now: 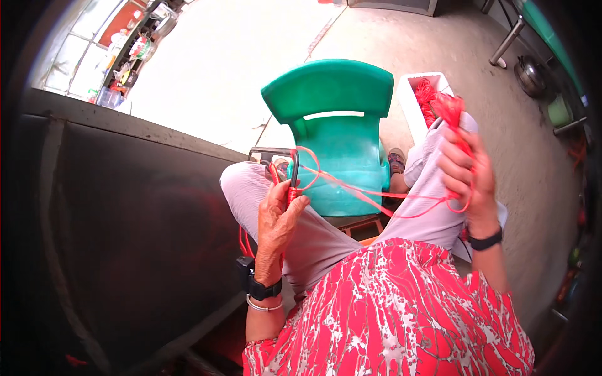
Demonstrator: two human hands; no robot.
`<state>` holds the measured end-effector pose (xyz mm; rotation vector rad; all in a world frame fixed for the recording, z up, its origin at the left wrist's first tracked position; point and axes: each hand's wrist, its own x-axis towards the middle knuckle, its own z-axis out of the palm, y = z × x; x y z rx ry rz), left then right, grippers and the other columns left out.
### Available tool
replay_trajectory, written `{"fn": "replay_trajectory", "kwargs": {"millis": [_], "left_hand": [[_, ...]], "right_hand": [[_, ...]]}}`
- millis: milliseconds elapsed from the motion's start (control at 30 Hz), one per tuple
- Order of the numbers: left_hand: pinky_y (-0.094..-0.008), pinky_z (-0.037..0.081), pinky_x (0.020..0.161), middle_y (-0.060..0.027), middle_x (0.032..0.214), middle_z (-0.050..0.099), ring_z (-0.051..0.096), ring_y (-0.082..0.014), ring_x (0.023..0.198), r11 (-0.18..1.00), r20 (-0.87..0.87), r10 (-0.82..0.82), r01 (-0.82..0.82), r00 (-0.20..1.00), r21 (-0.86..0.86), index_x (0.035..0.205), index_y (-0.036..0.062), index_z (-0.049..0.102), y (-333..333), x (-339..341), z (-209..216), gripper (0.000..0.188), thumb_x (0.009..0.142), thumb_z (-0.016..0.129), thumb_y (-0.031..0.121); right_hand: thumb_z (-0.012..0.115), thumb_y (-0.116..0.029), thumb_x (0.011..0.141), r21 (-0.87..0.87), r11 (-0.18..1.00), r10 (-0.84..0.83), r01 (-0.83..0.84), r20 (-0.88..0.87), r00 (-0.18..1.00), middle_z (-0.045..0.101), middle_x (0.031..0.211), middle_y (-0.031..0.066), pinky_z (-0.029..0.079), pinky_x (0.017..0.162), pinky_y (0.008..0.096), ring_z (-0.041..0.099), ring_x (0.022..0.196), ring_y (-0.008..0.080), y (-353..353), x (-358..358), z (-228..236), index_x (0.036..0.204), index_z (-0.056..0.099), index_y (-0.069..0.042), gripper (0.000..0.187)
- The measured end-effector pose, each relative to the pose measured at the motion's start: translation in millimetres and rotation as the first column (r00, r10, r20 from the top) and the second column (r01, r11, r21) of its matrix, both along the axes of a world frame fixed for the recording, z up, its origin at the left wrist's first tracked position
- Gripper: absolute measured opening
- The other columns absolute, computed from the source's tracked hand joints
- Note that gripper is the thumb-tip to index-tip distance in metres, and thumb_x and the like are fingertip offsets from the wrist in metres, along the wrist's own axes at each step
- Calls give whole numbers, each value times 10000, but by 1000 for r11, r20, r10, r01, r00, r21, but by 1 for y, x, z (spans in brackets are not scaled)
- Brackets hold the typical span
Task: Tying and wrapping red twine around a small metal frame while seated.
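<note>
The broad green moulded-plastic chair could snag the thin, glossy red plastic strands slung slack ahead of it; the black, angular tubular frame above the left knee might twist if the left hand, gripping its red-wrapped part, loosens; the red strand bundle, closed in the right hand, may tangle where loops cross; nearby, the white, open rectangular box holds bunched red strands

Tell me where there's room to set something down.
Free: the green chair's seat, between its backrest and the red cord; the floor between the white box and pot. Crowded: between the left hand, gripping a black frame, and right hand, where cord crosses; the box, holding red bundles.
</note>
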<state>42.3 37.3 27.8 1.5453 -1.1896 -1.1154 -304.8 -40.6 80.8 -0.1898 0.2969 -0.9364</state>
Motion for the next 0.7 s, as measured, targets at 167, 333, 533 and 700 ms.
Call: {"fn": "replay_trajectory", "kwargs": {"millis": [167,333,533,700], "left_hand": [[-221,495,684,-13,848,608,592,-81,740,998,-120,7,0,993,60,1119,-45,593,-3,-6,9,323,854,735,76],[-213,483,644,-12,832,624,578,-64,719,998,-167,55,-48,984,44,1066,-26,607,-2,-9,2,263,855,737,64],[-210,485,691,-2,879,665,599,-65,758,998,-174,36,-27,984,51,1102,-8,635,-2,-12,3,262,864,726,56],[-210,484,699,-3,902,667,598,-61,782,996,-167,67,-57,984,66,1112,-15,628,-1,-14,13,286,858,734,64]], "right_hand": [[474,-275,998,-141,989,-81,32,-350,933,343,563,-69,271,302,216,296,364,47,47,-109,1,994,495,-65,211],[630,-147,864,-220,967,-192,-129,-960,203,425,575,-83,317,325,196,372,396,9,38,-15,-21,1172,553,-51,331],[610,-254,958,-58,955,214,-291,-544,811,453,595,-37,422,436,262,462,446,71,21,129,-60,938,572,-58,200],[618,-316,951,97,891,430,-444,-497,753,467,564,-17,434,455,282,464,453,98,28,148,-71,851,571,-51,287]]}}
